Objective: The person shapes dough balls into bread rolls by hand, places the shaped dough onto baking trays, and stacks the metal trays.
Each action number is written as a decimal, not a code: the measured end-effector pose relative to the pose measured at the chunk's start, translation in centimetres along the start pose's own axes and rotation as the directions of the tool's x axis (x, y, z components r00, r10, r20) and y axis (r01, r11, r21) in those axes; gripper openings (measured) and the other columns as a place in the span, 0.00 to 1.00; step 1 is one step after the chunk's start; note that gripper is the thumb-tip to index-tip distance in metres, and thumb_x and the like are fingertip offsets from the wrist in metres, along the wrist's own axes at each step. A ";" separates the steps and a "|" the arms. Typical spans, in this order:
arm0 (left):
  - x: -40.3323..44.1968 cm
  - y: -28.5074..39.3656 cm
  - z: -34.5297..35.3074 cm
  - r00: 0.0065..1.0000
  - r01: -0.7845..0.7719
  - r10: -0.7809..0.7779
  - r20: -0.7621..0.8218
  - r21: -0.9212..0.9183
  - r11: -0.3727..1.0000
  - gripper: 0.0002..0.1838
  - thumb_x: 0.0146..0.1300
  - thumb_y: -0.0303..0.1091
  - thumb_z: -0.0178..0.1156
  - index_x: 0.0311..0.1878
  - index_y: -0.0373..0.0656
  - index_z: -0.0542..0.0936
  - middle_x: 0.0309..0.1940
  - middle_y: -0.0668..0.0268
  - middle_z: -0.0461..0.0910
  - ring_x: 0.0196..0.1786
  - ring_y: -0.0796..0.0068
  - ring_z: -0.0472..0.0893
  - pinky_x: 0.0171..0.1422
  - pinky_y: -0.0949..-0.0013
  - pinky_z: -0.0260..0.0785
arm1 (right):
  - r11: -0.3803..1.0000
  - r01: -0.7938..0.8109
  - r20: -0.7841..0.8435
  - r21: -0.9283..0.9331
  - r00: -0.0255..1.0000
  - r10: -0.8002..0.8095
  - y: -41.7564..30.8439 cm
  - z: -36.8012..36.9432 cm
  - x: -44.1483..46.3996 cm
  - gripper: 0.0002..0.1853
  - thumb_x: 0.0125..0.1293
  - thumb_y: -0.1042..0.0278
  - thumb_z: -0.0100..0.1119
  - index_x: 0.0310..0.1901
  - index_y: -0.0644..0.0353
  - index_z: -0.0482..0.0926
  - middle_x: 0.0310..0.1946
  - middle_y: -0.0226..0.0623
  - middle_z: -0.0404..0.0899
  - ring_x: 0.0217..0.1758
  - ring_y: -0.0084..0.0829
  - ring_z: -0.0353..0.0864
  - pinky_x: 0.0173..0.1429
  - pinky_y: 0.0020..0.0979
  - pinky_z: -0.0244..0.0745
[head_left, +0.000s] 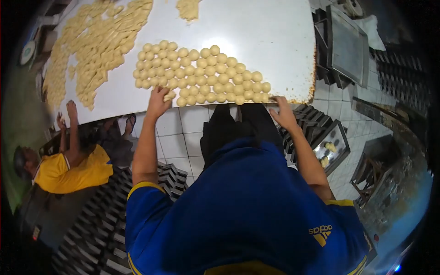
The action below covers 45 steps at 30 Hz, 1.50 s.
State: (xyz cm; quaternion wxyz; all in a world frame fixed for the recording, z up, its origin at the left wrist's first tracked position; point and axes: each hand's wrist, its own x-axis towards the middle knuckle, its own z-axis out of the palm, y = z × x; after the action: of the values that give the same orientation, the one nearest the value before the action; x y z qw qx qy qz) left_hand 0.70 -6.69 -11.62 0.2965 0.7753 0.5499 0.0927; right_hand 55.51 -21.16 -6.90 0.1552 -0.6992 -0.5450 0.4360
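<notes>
Many round dough balls [201,71] sit close together in rows along the near side of the white table [261,32]. At the left part of the near edge, my left hand [158,101] is closed on a piece of dough [169,96], just below the balls. My right hand [285,113] is at the table edge beside the right end of the rows. Its thumb stands apart from the stretched fingers, whose tips lie close to the last ball; whether they touch it I cannot tell.
Cut dough pieces [98,46] cover the table's left side, and a dough lump [188,9] lies at the far edge. A co-worker in a yellow shirt [75,169] is at left. Stacked dark trays [321,133] stand near my right arm; another tray [346,48] is beyond.
</notes>
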 end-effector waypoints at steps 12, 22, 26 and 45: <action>-1.1 7.7 -14.2 0.899 0.193 -0.409 -0.153 -0.701 0.687 0.12 0.61 0.20 0.58 0.47 0.42 0.74 0.42 0.70 0.72 0.44 0.79 0.72 0.50 0.72 0.68 | 0.857 0.248 -0.022 -0.452 0.957 -0.288 -2.2 3.2 4.7 0.35 0.53 0.69 0.76 0.64 0.40 0.77 0.69 0.41 0.65 0.63 0.53 0.71 0.60 0.48 0.84; 13.7 31.0 -4.4 0.996 0.082 -0.076 0.043 -0.767 0.637 0.18 0.62 0.24 0.57 0.57 0.42 0.74 0.49 0.68 0.77 0.51 0.77 0.75 0.59 0.70 0.70 | 0.975 0.103 0.358 -0.198 0.933 -0.026 -1.5 -12.2 7.4 0.23 0.58 0.58 0.64 0.56 0.53 0.84 0.50 0.51 0.86 0.53 0.52 0.86 0.58 0.48 0.81; 23.7 45.2 4.4 0.976 0.009 0.177 0.127 -0.836 0.548 0.19 0.62 0.20 0.59 0.56 0.43 0.72 0.49 0.68 0.74 0.51 0.75 0.77 0.53 0.69 0.75 | 0.983 0.030 0.126 0.180 0.991 -0.053 2.8 -27.9 2.3 0.23 0.62 0.54 0.65 0.55 0.57 0.83 0.50 0.50 0.87 0.51 0.46 0.87 0.55 0.41 0.80; 56.7 79.6 43.9 0.809 -0.587 0.588 0.002 0.056 0.808 0.53 0.52 0.42 0.73 0.83 0.51 0.62 0.80 0.44 0.57 0.78 0.35 0.60 0.80 0.37 0.53 | 0.983 -0.184 -0.647 0.008 0.748 0.145 39.3 -54.1 23.3 0.37 0.61 0.66 0.71 0.74 0.43 0.70 0.75 0.45 0.64 0.73 0.56 0.70 0.74 0.52 0.72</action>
State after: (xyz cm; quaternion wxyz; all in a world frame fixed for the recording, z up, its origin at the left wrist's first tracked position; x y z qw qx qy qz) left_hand 106.27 11.57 -12.70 0.2280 0.9142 0.2881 0.1710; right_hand 122.86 -0.38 -13.44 0.2744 -0.8555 -0.4067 0.1656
